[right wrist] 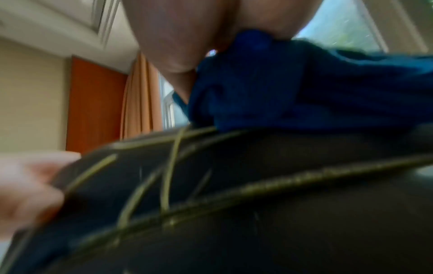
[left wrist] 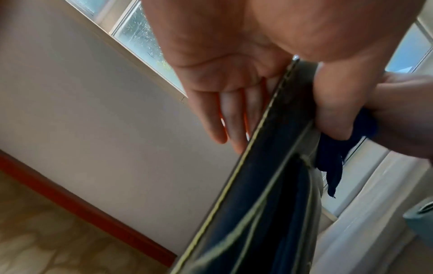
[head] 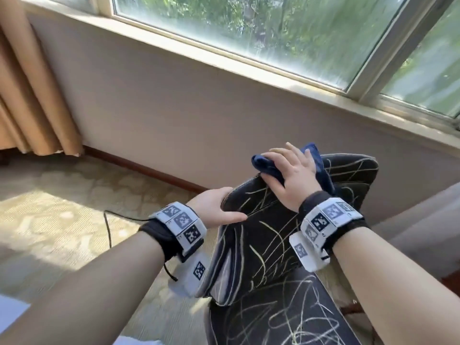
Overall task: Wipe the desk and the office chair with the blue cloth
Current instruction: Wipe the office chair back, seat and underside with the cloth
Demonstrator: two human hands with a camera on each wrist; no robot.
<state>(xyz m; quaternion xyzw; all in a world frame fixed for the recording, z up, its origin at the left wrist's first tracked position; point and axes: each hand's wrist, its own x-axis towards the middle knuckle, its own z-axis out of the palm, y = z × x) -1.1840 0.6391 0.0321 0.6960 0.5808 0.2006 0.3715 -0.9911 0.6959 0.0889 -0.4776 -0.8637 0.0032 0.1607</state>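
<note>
The office chair is dark fabric with thin yellow scribble lines, and its back stands in front of me. My left hand grips the left edge of the chair back, thumb on the front and fingers behind it. The blue cloth lies bunched on the top edge of the back. My right hand presses down on it with spread, fairly straight fingers. In the right wrist view the cloth sits under my palm, against the chair fabric. The desk is out of view.
A beige wall with a wide window stands behind the chair. An orange curtain hangs at the left. A black cable lies on the patterned carpet. A grey upholstered surface borders the chair on the right.
</note>
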